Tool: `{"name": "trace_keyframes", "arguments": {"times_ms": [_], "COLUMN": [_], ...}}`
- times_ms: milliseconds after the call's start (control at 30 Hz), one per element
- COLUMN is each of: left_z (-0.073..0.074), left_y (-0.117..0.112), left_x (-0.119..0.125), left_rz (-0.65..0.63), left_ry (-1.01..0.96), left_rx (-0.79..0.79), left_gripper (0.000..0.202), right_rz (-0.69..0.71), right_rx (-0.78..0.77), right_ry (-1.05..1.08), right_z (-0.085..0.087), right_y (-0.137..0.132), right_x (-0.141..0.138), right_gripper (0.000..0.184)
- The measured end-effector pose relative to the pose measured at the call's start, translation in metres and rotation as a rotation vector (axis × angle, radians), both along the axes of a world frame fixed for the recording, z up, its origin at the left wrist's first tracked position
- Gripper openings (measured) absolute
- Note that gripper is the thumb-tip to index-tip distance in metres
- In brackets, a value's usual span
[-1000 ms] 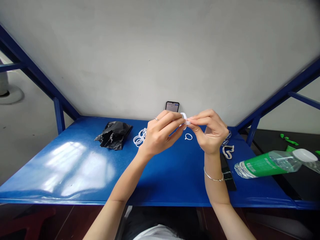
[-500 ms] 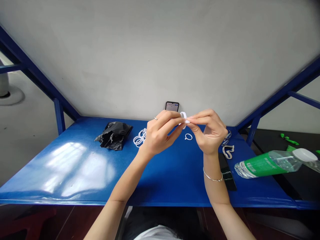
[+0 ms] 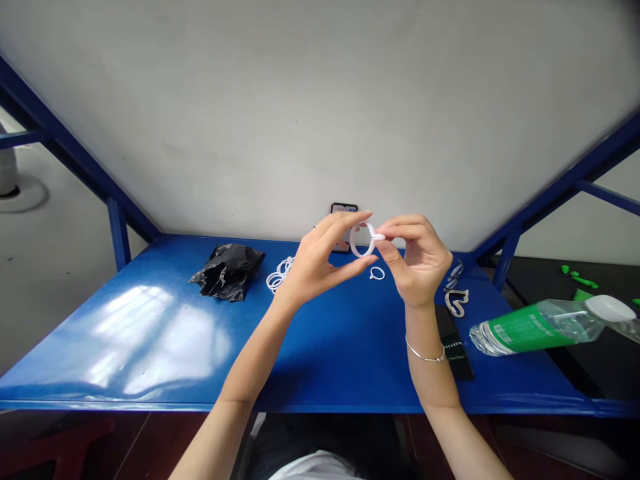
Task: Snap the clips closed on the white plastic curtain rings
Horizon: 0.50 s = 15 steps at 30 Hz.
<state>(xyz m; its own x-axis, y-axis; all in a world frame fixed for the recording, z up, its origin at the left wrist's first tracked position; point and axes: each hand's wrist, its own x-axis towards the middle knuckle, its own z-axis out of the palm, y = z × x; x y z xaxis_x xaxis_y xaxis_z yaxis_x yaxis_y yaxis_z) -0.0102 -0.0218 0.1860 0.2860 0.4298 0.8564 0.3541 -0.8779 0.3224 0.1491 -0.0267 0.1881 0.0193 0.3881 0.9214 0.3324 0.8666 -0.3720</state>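
Observation:
My right hand [image 3: 417, 263] pinches the small tab of a white plastic ring [image 3: 354, 245] between thumb and fingertips. The ring is held up above the table and looks thick; whether several rings lie together there I cannot tell. Around its left side my left hand [image 3: 320, 257] is open, thumb and fingers spread apart; its fingertips are close to the ring, and contact is unclear. One loose white ring with a small tab [image 3: 377, 273] lies on the blue table [image 3: 345, 347] below. A pile of similar white rings [image 3: 277, 277] is partly hidden behind my left hand.
A crumpled black plastic bag [image 3: 227, 270] lies left of the pile. A phone [image 3: 344, 208] leans against the wall. On the right are a dark flat object [image 3: 457, 353], a whitish curved piece [image 3: 456, 303] and a bottle with a green label [image 3: 530, 330]. Blue bars slope along both sides.
My left fingers have let go of their pinch at the tab and spread open around the ring. The ring now shows its round opening. My right hand keeps its pinch.

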Motion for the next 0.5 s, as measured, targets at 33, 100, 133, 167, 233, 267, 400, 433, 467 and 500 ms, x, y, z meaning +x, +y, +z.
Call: {"name": "trace_keyframes", "arguments": {"times_ms": [33, 100, 133, 167, 233, 267, 400, 433, 467, 500], "left_z": [0.000, 0.000, 0.001, 0.001, 0.001, 0.001, 0.000, 0.000, 0.000, 0.000], "left_y": [0.000, 0.001, 0.001, 0.001, 0.001, 0.002, 0.003, 0.003, 0.004, 0.004], "left_x": [0.000, -0.001, -0.002, -0.003, -0.005, -0.006, -0.009, -0.010, -0.010, -0.010], "left_rz": [0.011, 0.032, 0.040, 0.047, 0.057, 0.062, 0.091, 0.098, 0.104, 0.109], "left_ry": [-0.012, -0.033, -0.044, -0.054, -0.066, -0.065, -0.031, -0.021, -0.011, -0.003], "left_rx": [0.012, 0.029, 0.035, 0.039, 0.041, 0.039, 0.028, 0.028, 0.028, 0.030], "left_gripper": [0.042, 0.043, 0.043, 0.043, 0.043, 0.044, 0.046, 0.046, 0.046, 0.046], "right_rz": [0.006, -0.001, -0.013, -0.025, -0.046, -0.051, -0.039, -0.035, -0.030, -0.026], "right_rx": [-0.002, -0.012, -0.018, -0.022, -0.027, -0.030, -0.057, -0.067, -0.077, -0.086], "right_ry": [0.001, -0.010, -0.024, -0.042, -0.089, -0.117, -0.212, -0.225, -0.234, -0.237], "right_z": [0.000, 0.000, 0.000, 0.000, 0.001, 0.001, 0.002, 0.002, 0.002, 0.002], "right_y": [0.000, 0.001, 0.001, 0.002, 0.003, 0.003, 0.007, 0.007, 0.008, 0.008], "right_x": [0.000, 0.002, 0.003, 0.004, 0.006, 0.008, 0.011, 0.012, 0.013, 0.013], "right_gripper": [0.003, 0.003, 0.002, 0.002, 0.002, 0.003, 0.006, 0.006, 0.007, 0.007]}}
